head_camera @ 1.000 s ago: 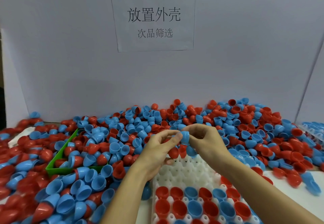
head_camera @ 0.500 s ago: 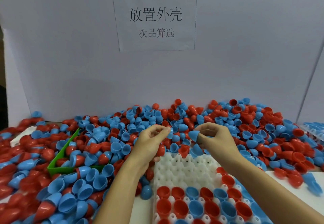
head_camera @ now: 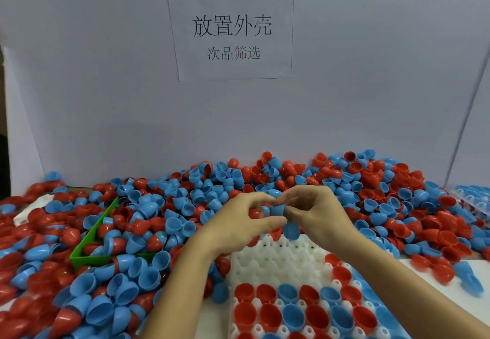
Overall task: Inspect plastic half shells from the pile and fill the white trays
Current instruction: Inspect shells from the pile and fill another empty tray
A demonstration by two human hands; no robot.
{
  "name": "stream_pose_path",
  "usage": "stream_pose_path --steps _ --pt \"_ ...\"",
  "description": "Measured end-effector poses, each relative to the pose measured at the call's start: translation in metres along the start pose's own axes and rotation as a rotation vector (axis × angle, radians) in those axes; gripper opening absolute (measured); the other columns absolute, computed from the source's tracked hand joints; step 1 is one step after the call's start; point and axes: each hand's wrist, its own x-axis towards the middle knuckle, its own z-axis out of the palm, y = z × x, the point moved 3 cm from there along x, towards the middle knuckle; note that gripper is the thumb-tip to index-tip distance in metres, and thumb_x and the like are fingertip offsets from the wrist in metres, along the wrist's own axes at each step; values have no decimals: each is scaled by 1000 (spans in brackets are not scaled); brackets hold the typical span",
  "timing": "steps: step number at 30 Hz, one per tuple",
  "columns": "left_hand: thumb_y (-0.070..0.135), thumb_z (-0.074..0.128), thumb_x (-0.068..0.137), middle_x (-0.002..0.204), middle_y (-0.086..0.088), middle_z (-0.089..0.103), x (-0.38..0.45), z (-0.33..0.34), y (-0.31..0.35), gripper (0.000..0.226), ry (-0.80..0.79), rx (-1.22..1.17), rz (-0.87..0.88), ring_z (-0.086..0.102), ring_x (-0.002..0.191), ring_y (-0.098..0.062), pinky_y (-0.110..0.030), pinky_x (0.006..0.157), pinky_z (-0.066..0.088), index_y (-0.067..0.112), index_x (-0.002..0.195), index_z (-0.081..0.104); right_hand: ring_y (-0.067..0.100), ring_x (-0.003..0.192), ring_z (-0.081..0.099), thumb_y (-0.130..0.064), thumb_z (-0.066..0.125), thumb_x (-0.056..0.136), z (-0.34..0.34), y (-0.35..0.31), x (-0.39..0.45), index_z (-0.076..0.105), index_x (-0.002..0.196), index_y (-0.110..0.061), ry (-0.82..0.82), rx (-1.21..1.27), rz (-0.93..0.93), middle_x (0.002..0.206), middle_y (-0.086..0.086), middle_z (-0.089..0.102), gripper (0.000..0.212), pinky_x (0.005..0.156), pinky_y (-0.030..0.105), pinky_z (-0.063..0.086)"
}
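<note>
Fingers (head_camera: 285,202) round glossy blue shell (head_camera: 278,210)

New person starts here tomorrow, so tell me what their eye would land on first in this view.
First, the huge pile of red and blue half shells spread across the table against the back board. Next, the left hand and right hand meeting mid-frame over a blue shell, just above the white tray, whose near rows are already filled. Then the paper sign on the board and the green bin half buried at left.
</note>
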Motion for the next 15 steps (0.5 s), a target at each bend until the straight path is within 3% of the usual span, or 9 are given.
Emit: stream_pose_path --steps 4,7,9,12,15 --pt "45 72 86 81 17 52 6 5 3 30 146 25 70 52 70 0 -13 63 41 30 112 70 9 79 69 -8 71 89 -3 -4 -1 75 88 -27 17 -52 -20 84 -6 73 19 73 24 60" --pt "42 76 83 75 16 53 7 5 3 23 259 -25 100 53 67 4 -11 61 41 24 96 71 8 82 66 -15 72 90 -5 0 -1 71 98 -26 68 -80 43 90 -8 69 14 67 13 53" --pt "41 78 81 75 11 55 7 3 1 21 343 -54 99 52 66 -1 -14 61 42 25 92 69 4 76 65 -24 69 93 -10 1 -1 69 94 -27 103 -89 131 85 -9 68 4 57 6 48" --pt "38 80 79 75 11 54 6 1 0 20 410 -93 117 50 68 -4 -18 64 41 26 89 68 -7 57 61 -41 63 94 -12 2 -2 74 82 -27 -32 -108 241 65 -12 70 21 46 6 42" --pt "36 82 78 76 10 55 7 6 1 19 365 -110 155 50 70 -4 -16 64 43 28 90 69 2 55 56 -48 63 93 -8 5 -3 78 90 -21 -124 -20 374 67 -11 68 31 51 12 40"
